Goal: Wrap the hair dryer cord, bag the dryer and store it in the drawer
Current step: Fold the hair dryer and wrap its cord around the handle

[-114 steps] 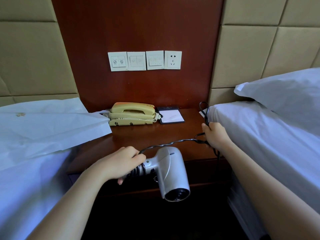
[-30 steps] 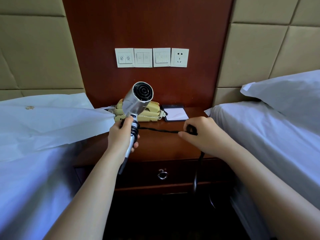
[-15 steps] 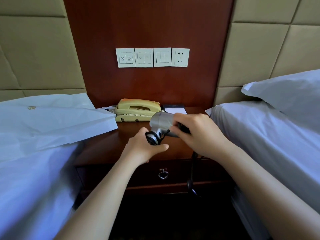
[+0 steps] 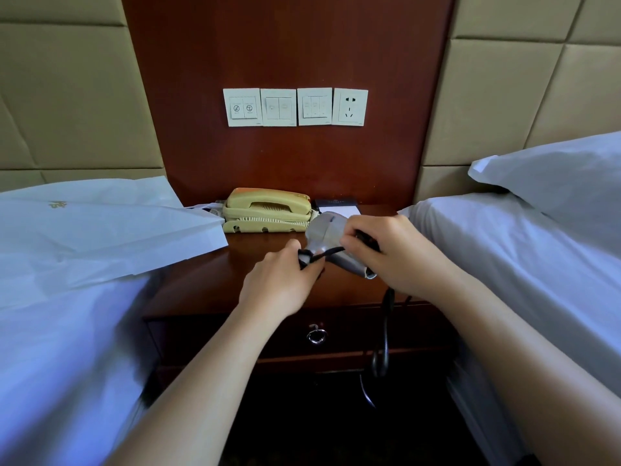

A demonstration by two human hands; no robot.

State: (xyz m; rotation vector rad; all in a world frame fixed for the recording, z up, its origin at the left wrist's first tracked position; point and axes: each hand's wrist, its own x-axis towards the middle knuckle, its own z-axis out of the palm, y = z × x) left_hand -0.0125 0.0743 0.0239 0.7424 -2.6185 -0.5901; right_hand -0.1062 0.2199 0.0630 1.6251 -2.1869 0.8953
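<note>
On the left bed the white bag [image 4: 100,237] is lying flat, its mouth reaching over the counter [image 4: 201,287]. We are holding the hair dryer [image 4: 331,235] just above that counter. Our left hand [image 4: 279,284] is closing its grip round the handle end, while our right hand [image 4: 400,257], at the barrel, is pinching the cord [image 4: 385,327]. The handle is pointing left, away from the right hand, so we are judging the next turn must go leftward. Slack is hanging below the right hand, past the shut drawer [image 4: 268,334].

Above the nightstand [image 4: 201,284], the left hand [image 4: 280,285] grips the silver hair dryer [image 4: 323,232] by its handle. The right hand [image 4: 398,258] pinches the black cord [image 4: 386,326] against it; loose cord hangs before the nightstand's drawer [image 4: 235,334].
</note>
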